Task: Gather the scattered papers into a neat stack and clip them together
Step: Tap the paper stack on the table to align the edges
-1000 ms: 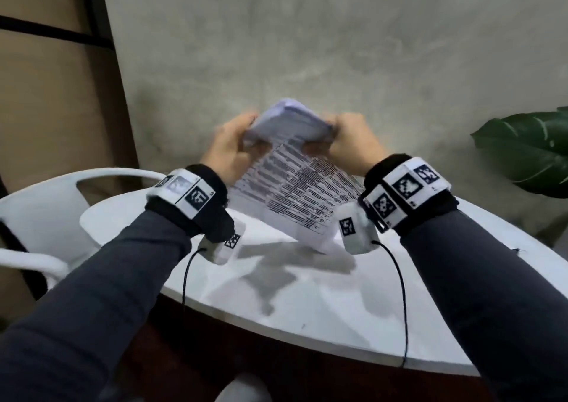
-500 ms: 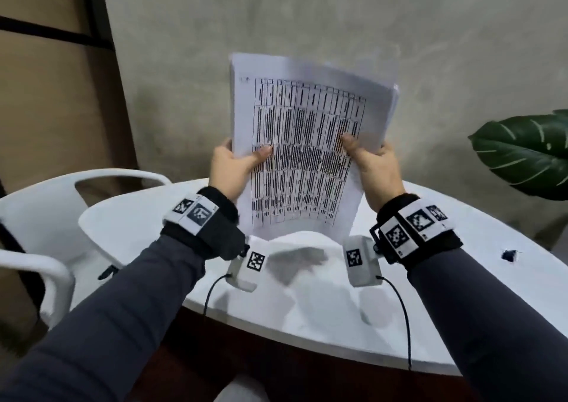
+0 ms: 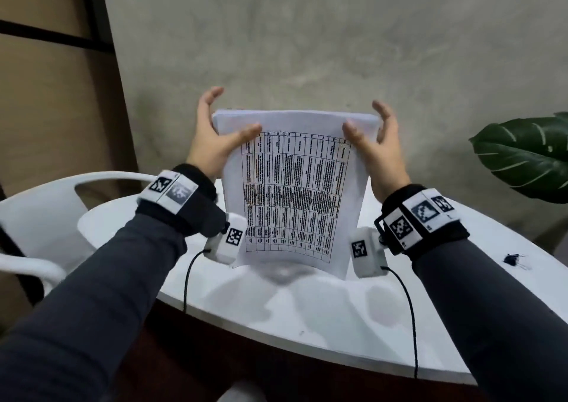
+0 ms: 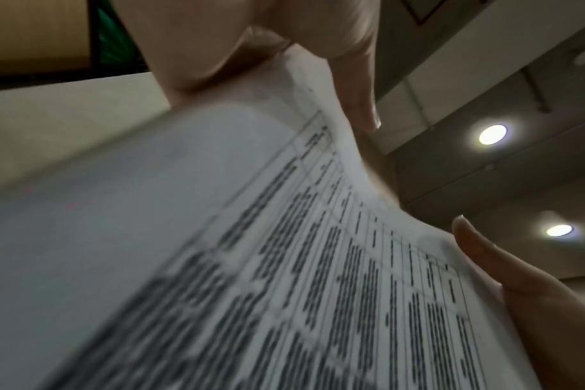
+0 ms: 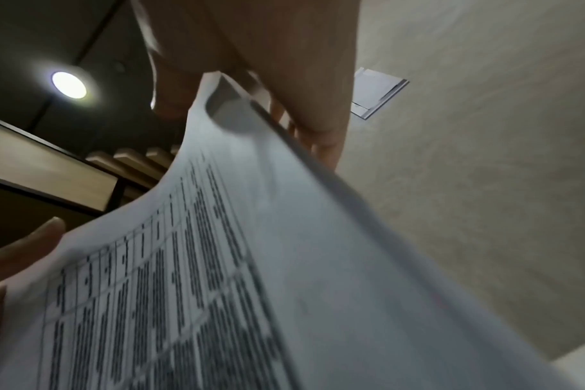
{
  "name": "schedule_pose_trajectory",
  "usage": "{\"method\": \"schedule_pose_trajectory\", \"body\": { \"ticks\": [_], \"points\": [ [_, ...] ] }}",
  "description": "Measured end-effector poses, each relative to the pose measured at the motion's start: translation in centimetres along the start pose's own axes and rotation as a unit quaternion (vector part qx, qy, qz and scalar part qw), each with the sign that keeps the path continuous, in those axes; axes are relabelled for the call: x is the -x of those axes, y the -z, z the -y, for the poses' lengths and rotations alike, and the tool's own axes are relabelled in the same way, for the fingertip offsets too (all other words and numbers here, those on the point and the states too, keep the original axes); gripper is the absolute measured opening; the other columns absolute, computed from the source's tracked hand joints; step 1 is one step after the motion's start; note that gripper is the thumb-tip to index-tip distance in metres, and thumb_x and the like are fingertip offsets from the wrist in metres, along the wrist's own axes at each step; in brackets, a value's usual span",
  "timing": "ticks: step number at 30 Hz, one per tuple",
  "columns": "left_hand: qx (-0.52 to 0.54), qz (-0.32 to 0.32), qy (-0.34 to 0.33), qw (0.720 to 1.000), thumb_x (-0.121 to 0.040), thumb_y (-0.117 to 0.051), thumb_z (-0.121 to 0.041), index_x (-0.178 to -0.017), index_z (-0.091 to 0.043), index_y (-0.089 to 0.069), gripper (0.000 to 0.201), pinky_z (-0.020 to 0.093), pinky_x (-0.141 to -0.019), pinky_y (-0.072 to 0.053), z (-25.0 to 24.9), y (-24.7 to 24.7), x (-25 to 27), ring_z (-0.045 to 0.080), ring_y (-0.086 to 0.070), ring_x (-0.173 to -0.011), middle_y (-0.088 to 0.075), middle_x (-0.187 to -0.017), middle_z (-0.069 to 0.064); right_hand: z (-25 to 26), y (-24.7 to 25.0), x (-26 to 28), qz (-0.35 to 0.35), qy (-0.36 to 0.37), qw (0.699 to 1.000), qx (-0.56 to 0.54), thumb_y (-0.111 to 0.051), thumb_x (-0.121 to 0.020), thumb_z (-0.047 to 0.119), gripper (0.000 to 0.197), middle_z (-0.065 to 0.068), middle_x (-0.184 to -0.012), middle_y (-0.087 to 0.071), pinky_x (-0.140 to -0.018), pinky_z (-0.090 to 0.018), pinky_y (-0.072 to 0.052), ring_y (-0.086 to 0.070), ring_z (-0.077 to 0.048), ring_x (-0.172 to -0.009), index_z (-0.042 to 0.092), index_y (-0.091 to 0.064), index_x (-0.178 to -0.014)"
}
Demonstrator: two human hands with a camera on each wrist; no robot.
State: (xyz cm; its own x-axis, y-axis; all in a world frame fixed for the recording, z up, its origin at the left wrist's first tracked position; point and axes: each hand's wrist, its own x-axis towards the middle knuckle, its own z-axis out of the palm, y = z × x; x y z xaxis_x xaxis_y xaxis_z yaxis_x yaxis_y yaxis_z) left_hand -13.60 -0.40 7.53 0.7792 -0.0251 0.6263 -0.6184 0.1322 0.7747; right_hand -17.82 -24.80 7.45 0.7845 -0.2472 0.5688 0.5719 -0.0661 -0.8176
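Note:
A stack of white papers [image 3: 295,192] with a printed table on the front sheet stands upright, its bottom edge at the white round table [image 3: 307,324]. My left hand [image 3: 226,118] holds the top left corner, thumb across the front and the other fingers raised behind. My right hand [image 3: 364,118] holds the top right corner the same way. The left wrist view shows the stack [image 4: 284,264] pinched under my thumb; in the right wrist view the sheets [image 5: 251,264] bow between both hands. A small black binder clip [image 3: 511,259] lies on the table, far right.
A white plastic chair [image 3: 46,217] stands at the table's left side. Large green plant leaves [image 3: 522,158] hang over the right. A grey wall [image 3: 307,48] rises close behind the table. Cables trail from both wrist cameras across the table's near edge.
The stack has come down from held high in the air to standing on the table. Both hands have slid from its lower sides up to the top corners.

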Motion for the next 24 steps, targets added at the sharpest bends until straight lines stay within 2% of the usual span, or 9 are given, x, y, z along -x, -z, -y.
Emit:
{"method": "schedule_pose_trajectory", "body": {
  "ticks": [3,6,9,12,15,17,20,22,24],
  "points": [
    [-0.008,-0.019,-0.052,0.998,-0.066,-0.076,-0.028,-0.098,-0.037,-0.057,0.038,0.031,-0.076,-0.056,-0.5,-0.6,-1.0,0.012,-0.063,-0.082,-0.067,-0.092,-0.007,1.1,-0.9,-0.8,-0.021,0.040,0.999,0.026,-0.063,-0.084,0.044,0.038,0.004,-0.100,-0.057,-0.098,-0.037,-0.048,-0.062,-0.015,-0.102,0.034,-0.046,-0.117],
    [-0.004,-0.044,-0.063,0.997,-0.069,-0.074,-0.024,-0.075,-0.029,-0.067,0.010,0.024,-0.067,-0.050,-0.4,-0.7,-1.1,-0.001,-0.060,-0.065,-0.069,-0.069,-0.017,1.1,-1.4,-0.9,-0.019,0.066,0.997,0.017,-0.055,-0.093,0.031,0.013,0.005,-0.084,-0.060,-0.077,-0.026,-0.050,-0.058,-0.004,-0.076,0.020,-0.060,-0.088],
    [0.026,-0.022,-0.034,0.999,-0.069,-0.074,-0.020,-0.095,-0.031,-0.058,0.033,0.026,-0.068,-0.055,-0.1,-0.2,-1.1,0.002,-0.061,-0.066,-0.063,-0.080,-0.009,0.4,-0.7,-1.0,-0.013,0.074,0.997,0.021,-0.059,-0.091,0.015,0.005,0.003,-0.084,-0.061,-0.067,-0.018,-0.052,-0.058,0.001,-0.069,0.019,-0.059,-0.088],
    [0.038,0.027,0.074,0.996,-0.040,-0.092,-0.038,-0.101,-0.026,-0.056,0.072,0.032,-0.078,-0.058,1.7,0.6,0.1,0.007,-0.068,-0.074,-0.067,-0.088,-0.004,-1.8,0.3,0.2,0.023,0.011,1.000,0.012,-0.070,-0.081,0.007,0.024,-0.001,-0.091,-0.066,-0.072,-0.023,-0.056,-0.065,-0.005,-0.075,0.013,-0.058,-0.102],
    [0.005,0.020,0.148,0.989,-0.023,-0.090,-0.052,-0.103,-0.016,-0.062,0.092,0.037,-0.096,-0.051,4.7,0.7,2.0,0.012,-0.068,-0.087,-0.071,-0.094,-0.005,-4.8,0.4,2.6,0.039,-0.084,0.995,0.034,-0.074,-0.075,0.002,0.024,0.005,-0.080,-0.071,-0.071,-0.024,-0.054,-0.067,-0.004,-0.069,0.012,-0.064,-0.094],
    [-0.007,-0.001,0.149,0.989,-0.040,-0.089,-0.044,-0.116,-0.008,-0.059,0.089,0.038,-0.101,-0.048,4.9,0.0,3.0,0.015,-0.066,-0.095,-0.069,-0.102,-0.002,-5.6,0.3,3.3,0.022,-0.101,0.994,0.039,-0.078,-0.072,0.005,0.024,0.004,-0.076,-0.070,-0.070,-0.024,-0.052,-0.066,-0.005,-0.067,0.007,-0.065,-0.092],
    [-0.018,-0.041,0.131,0.990,-0.072,-0.076,-0.012,-0.122,-0.003,-0.052,0.056,0.024,-0.091,-0.052,3.5,-1.6,2.8,0.010,-0.064,-0.090,-0.065,-0.106,0.004,-4.9,-0.2,2.7,-0.019,-0.081,0.996,0.043,-0.080,-0.072,0.013,0.021,0.002,-0.069,-0.062,-0.068,-0.026,-0.050,-0.059,-0.011,-0.064,0.010,-0.060,-0.078],
    [-0.018,-0.065,0.101,0.993,-0.077,-0.073,-0.009,-0.118,-0.005,-0.053,0.046,0.027,-0.093,-0.051,2.4,-2.5,2.3,0.018,-0.065,-0.096,-0.065,-0.109,0.007,-3.8,-0.6,2.2,-0.041,-0.059,0.997,0.031,-0.076,-0.076,0.013,0.026,0.002,-0.067,-0.057,-0.066,-0.021,-0.050,-0.055,-0.007,-0.060,0.018,-0.052,-0.070],
    [-0.013,-0.079,0.084,0.993,-0.076,-0.074,-0.012,-0.112,-0.011,-0.052,0.042,0.033,-0.100,-0.047,2.1,-3.0,2.2,0.024,-0.064,-0.106,-0.066,-0.113,0.009,-3.4,-0.7,2.2,-0.047,-0.047,0.998,0.012,-0.074,-0.077,0.016,0.023,0.000,-0.074,-0.059,-0.071,-0.019,-0.051,-0.057,-0.006,-0.064,0.020,-0.051,-0.074]
  ]
}}
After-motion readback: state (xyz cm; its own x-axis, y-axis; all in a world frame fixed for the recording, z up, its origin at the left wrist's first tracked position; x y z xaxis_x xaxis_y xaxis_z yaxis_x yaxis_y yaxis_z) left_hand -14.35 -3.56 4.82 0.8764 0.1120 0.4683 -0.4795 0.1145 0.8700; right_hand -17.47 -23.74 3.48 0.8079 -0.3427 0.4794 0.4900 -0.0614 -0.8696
